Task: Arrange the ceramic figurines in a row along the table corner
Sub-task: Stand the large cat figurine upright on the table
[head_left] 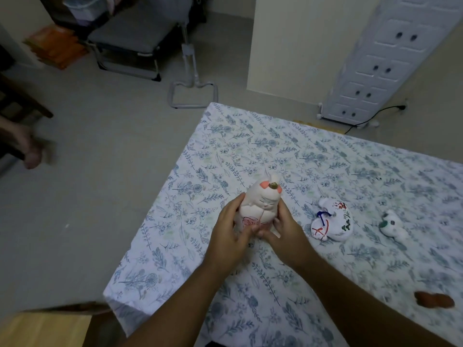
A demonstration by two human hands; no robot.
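We hold the white figurine point(260, 206) upright between both hands, left hand point(229, 236) and right hand point(285, 234) clamped on its sides, above the bench point(225, 146). Right of our hands lie a painted figurine point(332, 222), a green-marked figurine point(392, 225) and a brown figurine point(434, 299).

The figurine point(260, 204) clasped between both hands is white, with coral-pink ear patches, a small brownish-gold knob on top and a pink flower outline low on its front. Under the grip, the tablecloth point(250, 151) is white with blue-grey leaf and flower sprigs. Right of the grip lies a white figurine point(333, 219) marked red, blue and green; farther right, a white-and-green one point(393, 225).
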